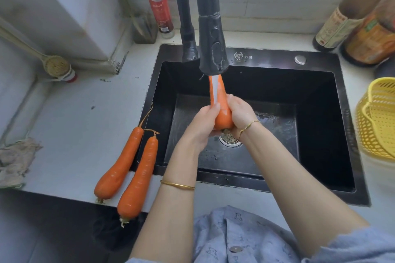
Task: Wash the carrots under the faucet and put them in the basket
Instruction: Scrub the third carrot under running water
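An orange carrot (222,102) stands nearly upright over the black sink (320,126), its thin end up under the black faucet head (211,49). Water runs down its side. My left hand (203,123) grips the carrot from the left and my right hand (240,113) grips it from the right, both around its thick lower half. Two more carrots (119,164) (139,177) lie side by side on the white counter left of the sink, thick ends toward me. A yellow perforated basket (376,121) stands at the right edge.
A red-capped clear bottle (159,2) stands behind the sink at the left. Brown sauce bottles (346,19) stand at the back right. A grey rag (16,160) lies on the counter's left end, and a wooden ladle (53,64) leans in the corner. The drain strainer (229,139) sits below my hands.
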`<action>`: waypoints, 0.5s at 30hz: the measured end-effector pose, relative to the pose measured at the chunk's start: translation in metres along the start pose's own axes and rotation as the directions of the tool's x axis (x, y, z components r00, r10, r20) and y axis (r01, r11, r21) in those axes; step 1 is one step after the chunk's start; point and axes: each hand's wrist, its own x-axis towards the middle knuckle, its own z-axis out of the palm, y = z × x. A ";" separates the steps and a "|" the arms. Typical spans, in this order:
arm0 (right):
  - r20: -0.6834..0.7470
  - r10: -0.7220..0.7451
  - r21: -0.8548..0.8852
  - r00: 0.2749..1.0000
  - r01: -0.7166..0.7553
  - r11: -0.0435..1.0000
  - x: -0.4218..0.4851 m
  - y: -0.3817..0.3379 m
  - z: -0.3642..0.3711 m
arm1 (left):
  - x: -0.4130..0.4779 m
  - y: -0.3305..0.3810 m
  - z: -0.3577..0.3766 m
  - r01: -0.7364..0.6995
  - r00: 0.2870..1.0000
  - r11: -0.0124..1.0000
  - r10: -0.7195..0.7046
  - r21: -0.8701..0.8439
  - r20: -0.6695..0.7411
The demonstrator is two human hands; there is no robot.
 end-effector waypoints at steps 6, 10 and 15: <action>0.232 -0.023 0.165 0.972 -0.016 0.986 -0.010 0.003 -0.012 | 0.001 -0.009 -0.007 0.103 0.994 0.936 -0.080 -0.338 0.080; 0.319 0.096 0.130 0.943 -0.144 0.981 -0.014 0.003 -0.014 | 0.004 -0.013 -0.007 0.093 0.996 0.893 -0.079 -0.440 0.049; 0.281 0.169 0.055 0.945 -0.191 0.980 -0.017 -0.007 -0.005 | 0.012 -0.012 -0.007 0.046 0.998 0.865 -0.059 -0.500 -0.011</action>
